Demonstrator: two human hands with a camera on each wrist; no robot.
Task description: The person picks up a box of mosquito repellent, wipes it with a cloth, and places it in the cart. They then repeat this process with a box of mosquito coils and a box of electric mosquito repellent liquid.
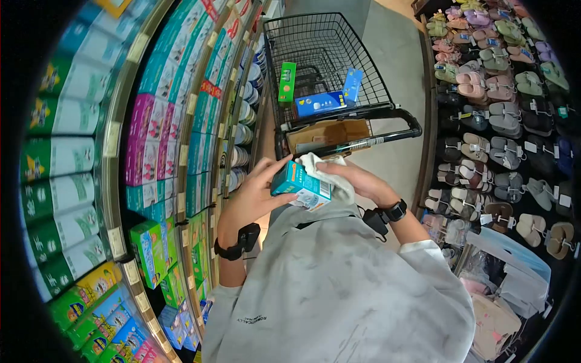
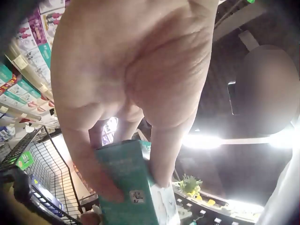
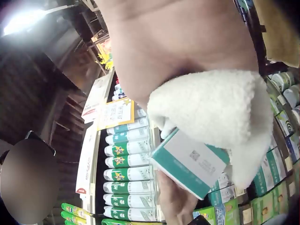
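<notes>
In the head view my left hand [image 1: 261,192] grips a small teal and white carton [image 1: 302,186] in front of the chest, thumb on the near side. The left wrist view shows fingers and thumb on opposite sides of the carton [image 2: 123,176]. My right hand [image 1: 358,177] holds a white fluffy cloth [image 1: 344,192] against the carton's upper right side. Seen from the right wrist, the cloth [image 3: 211,105] drapes over part of the carton [image 3: 192,159], hiding the right fingertips. A printed code shows on the carton's white panel.
A black wire shopping cart [image 1: 327,30] stands ahead, holding a green box [image 1: 287,82], blue boxes [image 1: 321,104] and a brown cardboard piece [image 1: 339,130] near its handle [image 1: 381,140]. Shelves of packaged goods [image 1: 151,139] line the left. Slippers [image 1: 505,118] hang on the right.
</notes>
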